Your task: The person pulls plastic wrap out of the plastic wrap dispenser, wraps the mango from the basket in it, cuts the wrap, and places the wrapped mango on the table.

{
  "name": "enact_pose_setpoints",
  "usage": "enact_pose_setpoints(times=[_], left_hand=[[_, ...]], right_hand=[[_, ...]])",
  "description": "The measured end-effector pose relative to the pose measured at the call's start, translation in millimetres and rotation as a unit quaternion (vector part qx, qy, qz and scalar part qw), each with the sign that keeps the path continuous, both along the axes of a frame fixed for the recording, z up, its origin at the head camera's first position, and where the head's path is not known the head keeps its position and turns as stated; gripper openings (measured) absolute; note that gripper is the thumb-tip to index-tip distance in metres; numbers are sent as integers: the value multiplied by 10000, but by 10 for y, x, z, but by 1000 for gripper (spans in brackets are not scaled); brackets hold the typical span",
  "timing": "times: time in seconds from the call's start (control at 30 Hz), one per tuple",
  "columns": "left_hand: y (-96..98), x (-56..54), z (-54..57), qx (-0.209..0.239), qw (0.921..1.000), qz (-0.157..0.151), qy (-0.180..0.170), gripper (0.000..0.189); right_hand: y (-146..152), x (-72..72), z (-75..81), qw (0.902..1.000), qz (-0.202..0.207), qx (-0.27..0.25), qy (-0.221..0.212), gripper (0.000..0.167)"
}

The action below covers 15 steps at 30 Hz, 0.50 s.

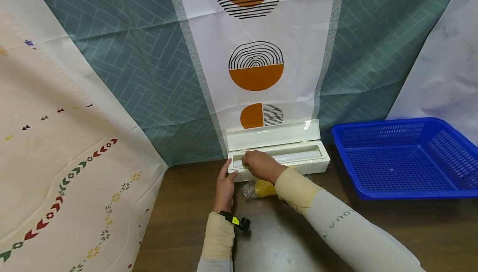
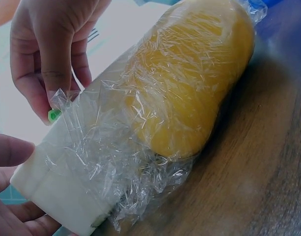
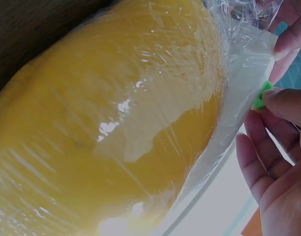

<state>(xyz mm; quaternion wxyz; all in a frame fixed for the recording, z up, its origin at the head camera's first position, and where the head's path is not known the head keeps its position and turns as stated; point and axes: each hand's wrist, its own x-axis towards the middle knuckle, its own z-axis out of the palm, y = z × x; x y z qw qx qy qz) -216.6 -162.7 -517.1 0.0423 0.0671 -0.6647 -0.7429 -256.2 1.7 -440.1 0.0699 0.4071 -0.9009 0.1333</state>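
Observation:
A white cling film dispenser box [image 1: 313, 167] stands against the back wall with its lid [image 1: 274, 134] raised and a pale roll [image 1: 298, 156] inside. My left hand [image 1: 224, 191] grips the box's left end, thumb on the near side. Between thumb and fingertips, my right hand [image 1: 261, 165] pinches a small green slider [image 3: 261, 95] at the box's front edge, near the left end. A rounded yellow object [image 2: 189, 78] wrapped in cling film lies against the front of the box. Crumpled clear film [image 2: 121, 167] runs from it over the box's front edge.
A blue plastic basket [image 1: 347, 156] stands to the right of the box on the brown wooden table [image 1: 179, 222]. Patterned cloth [image 1: 149, 77] hangs behind, and a cream printed cloth [image 1: 74, 139] hangs at the left.

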Motion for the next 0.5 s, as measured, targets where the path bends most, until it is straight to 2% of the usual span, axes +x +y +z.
enact_pose_setpoints(times=[0.5], left_hand=[[-9,6,-12,-53,10000,-49,4,55]], right_hand=[[54,19,24,10000,-66,51,-33,12]])
